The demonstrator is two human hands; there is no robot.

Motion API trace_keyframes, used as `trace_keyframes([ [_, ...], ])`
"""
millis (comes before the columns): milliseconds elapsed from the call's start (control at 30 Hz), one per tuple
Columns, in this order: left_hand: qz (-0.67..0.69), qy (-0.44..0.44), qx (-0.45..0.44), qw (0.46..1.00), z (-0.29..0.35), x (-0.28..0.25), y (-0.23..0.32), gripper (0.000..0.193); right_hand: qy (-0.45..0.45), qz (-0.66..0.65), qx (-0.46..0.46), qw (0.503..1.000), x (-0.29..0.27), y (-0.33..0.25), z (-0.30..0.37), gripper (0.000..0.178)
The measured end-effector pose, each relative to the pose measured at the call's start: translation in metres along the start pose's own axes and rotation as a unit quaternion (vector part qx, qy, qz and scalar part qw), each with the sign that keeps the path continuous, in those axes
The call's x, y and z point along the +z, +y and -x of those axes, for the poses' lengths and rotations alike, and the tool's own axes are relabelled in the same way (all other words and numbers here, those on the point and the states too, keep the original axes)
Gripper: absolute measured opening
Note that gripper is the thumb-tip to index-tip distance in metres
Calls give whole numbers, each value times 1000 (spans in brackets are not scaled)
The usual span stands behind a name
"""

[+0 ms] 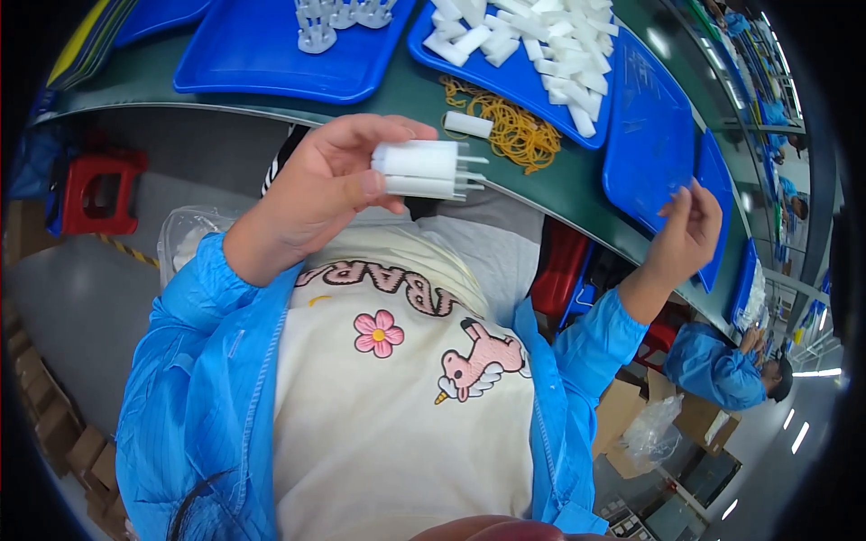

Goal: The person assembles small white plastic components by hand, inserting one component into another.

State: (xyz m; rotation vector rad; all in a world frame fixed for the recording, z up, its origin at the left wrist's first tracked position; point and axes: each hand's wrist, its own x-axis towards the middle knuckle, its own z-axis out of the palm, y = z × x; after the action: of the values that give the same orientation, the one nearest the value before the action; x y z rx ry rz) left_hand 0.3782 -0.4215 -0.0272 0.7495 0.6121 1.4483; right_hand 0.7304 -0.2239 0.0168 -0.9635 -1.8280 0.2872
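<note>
Left hand [316, 176] fingers pinch white pronged bundle [419, 167] near edge of counter [564, 185], right hand [687, 236] fingers curled by blue tray [645, 135], can't tell if pinching anything; slack thumb pressure could drop the bundle.

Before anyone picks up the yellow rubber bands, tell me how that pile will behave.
The rubber bands look floppy, as they curl every way. Lifted, they would probably come up in clumps, since they overlap. Pushed, they may spread, lying so loosely.
</note>
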Motion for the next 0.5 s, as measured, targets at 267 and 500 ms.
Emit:
trace_keyframes([
  [267,-21,-10,57,998,1,1,-4,38,-41,-491,156,856,74,-112,66,29],
  [500,-85,-34,93,991,6,1,-3,41,-131,-464,212,850,82,-122,74,26],
])
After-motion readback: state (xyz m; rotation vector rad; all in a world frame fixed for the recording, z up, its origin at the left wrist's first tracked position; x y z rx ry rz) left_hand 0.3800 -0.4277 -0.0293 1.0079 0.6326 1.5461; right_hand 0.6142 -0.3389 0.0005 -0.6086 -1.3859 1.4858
